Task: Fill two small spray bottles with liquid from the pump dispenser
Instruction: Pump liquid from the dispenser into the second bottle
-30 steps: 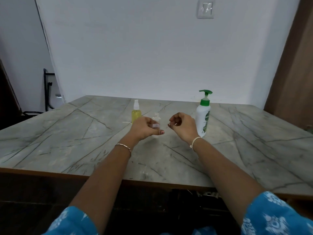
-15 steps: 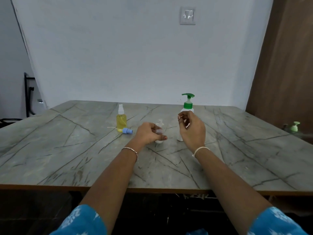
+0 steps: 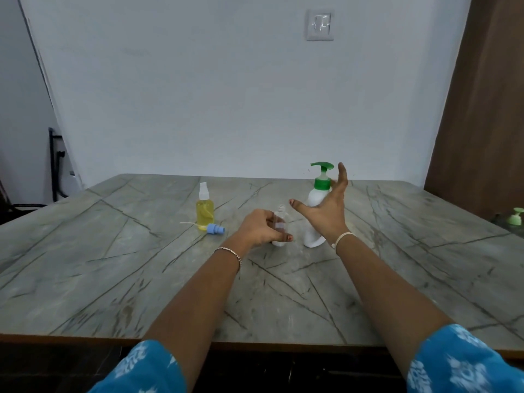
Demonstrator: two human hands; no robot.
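From my head camera, here is what I worry about. The small clear plastic spray bottle (image 3: 280, 226) with no top on is light and looks empty, so it could tip over if I let go or if I bump it while I reach. Its open neck is very narrow, so the liquid could miss it and run onto the grey marble table (image 3: 113, 265). If I press the green pump head too hard, the tall white pump dispenser (image 3: 315, 219) could slide or fall, because only one hand would be on it. My left hand (image 3: 262, 229) is wrapped around the little clear bottle, and my fingers (image 3: 287, 237) are curled tight on its lower side while it stands on the table. My right hand (image 3: 329, 211) is wide open, with the fingers spread far apart and nothing held in it. It is up in front of the white dispenser, and I cannot tell if it touches it yet. The dispenser stands just beside the clear bottle, on the far side of my right palm. Off to the left of my left hand stands the other small bottle full of yellow liquid (image 3: 204, 212), with its white spray top on. A small blue spray cap (image 3: 216, 229) lies on the table just beside it.
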